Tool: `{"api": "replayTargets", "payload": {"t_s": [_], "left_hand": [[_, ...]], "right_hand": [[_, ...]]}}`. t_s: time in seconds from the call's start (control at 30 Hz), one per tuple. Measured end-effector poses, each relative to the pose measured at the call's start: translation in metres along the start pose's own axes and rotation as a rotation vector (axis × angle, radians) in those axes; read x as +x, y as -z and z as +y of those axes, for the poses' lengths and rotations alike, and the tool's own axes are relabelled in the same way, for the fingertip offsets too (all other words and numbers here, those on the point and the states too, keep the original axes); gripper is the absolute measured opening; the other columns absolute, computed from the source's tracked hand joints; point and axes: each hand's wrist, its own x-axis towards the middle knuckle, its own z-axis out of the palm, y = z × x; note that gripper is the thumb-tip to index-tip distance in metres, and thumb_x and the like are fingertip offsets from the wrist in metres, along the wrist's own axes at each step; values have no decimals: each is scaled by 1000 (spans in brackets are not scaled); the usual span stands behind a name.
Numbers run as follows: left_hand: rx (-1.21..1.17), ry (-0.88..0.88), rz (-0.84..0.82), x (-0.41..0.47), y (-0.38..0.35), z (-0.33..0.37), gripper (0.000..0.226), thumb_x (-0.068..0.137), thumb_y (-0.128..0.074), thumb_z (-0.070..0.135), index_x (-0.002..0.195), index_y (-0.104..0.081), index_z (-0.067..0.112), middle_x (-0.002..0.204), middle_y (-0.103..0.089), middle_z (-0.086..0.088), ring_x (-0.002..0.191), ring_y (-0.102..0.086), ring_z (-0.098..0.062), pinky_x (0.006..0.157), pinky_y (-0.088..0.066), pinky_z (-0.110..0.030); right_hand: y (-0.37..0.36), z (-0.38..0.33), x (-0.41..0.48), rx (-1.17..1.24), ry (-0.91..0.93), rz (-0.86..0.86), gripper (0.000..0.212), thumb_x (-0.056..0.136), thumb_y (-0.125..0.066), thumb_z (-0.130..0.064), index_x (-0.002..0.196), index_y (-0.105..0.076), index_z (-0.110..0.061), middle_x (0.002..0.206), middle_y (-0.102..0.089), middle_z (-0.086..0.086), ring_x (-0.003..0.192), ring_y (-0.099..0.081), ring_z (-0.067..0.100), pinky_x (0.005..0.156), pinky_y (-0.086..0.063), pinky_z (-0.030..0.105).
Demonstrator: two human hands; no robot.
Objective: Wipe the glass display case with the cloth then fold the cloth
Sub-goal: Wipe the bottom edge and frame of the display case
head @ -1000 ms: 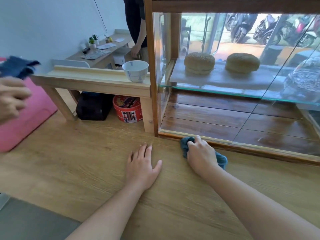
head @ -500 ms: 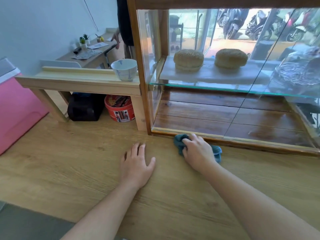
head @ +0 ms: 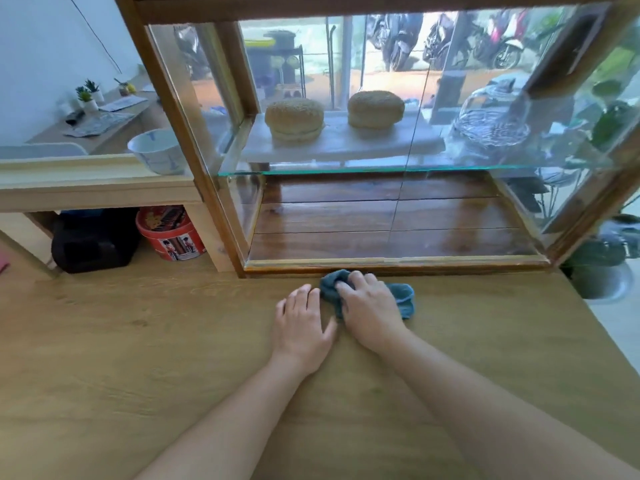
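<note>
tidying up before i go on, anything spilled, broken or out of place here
Nothing stands out. The blue cloth is bunched under the right hand by the glass display case, the left hand lies flat beside it, and both sesame buns sit level inside.

1. This looks like a small bakery or café shopfront. A wood-framed glass display case (head: 398,266) stands on the bench (head: 173,341), with two seeded buns (head: 294,117) laid out on a white board (head: 346,145) on its glass shelf (head: 381,168).
2. A glass cake dome (head: 491,119) sits on the same shelf.
3. Through the panes, parked motorbikes (head: 401,43) line a street outside.
4. To the left, a desk (head: 138,114) holds papers (head: 100,123) and small potted plants (head: 88,95).
</note>
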Motion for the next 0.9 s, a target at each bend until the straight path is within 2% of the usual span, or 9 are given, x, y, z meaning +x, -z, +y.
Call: {"api": "replayTargets", "payload": {"t_s": [0.13,0.3,0.33,0.4,0.47,0.53,0.63,0.77,0.9], "left_hand": [[-11,13,13,0,-2,7,58,90,-38,51,139,-34,21,147,-32,4,136,-23,-13,108,-15,-31],[-20,8,16,1,-2,9,57,90,-37,52,138,-34,23,146,-32,4,136,-23,-13,109,-15,-32],[-23,6,15,1,-1,9,57,90,-36,52,139,-34,23,146,-31,4,136,-23,-13,110,-15,-32],[-23,-2,8,0,0,9,57,91,-35,52,140,-32,23,147,-30,5,137,-22,-12,110,-15,-32],[-19,-17,13,0,0,6,59,90,-36,52,140,-33,22,147,-32,4,136,-24,-13,110,-16,-32],[-18,-42,24,-2,1,2,63,85,-34,54,139,-36,21,146,-36,4,135,-28,-13,109,-18,-31],[-27,-84,6,-5,1,-8,65,86,-28,55,144,-31,24,149,-32,7,138,-23,-9,112,-14,-30],[-67,-99,-14,-8,4,-15,62,92,-32,52,148,-21,27,154,-22,11,141,-13,-5,114,-8,-29],[-83,-113,-16,-6,5,-17,63,92,-30,54,148,-19,27,154,-20,11,141,-12,-4,114,-9,-30]], "right_hand": [[9,65,-19,-6,-180,24,23,73,-59,-21,92,-70,-15,92,-64,8,69,-55,31,62,-48,36],[41,138,-56,54,-725,193,27,77,-62,-1,104,-66,-2,100,-58,22,82,-51,41,77,-43,41],[43,131,-52,90,-735,255,31,77,-62,1,108,-65,-1,102,-57,22,87,-51,41,81,-42,40],[36,96,-32,133,-548,319,35,76,-64,2,111,-64,-5,106,-57,19,96,-53,38,87,-41,37],[19,50,-3,74,-237,225,34,81,-55,-8,114,-61,-14,114,-59,11,103,-53,31,88,-45,34],[4,14,20,63,9,130,36,81,-44,-22,111,-62,-19,114,-60,6,101,-56,26,80,-51,32],[2,17,25,7,187,118,27,74,-61,-18,100,-67,-16,106,-62,9,92,-60,29,72,-53,38],[13,86,-6,-91,-62,189,27,74,-46,-13,93,-66,-11,96,-63,13,81,-59,36,68,-54,43],[27,124,-23,-126,-358,231,32,65,-61,10,94,-64,-1,91,-61,19,80,-56,40,70,-52,49]]}}
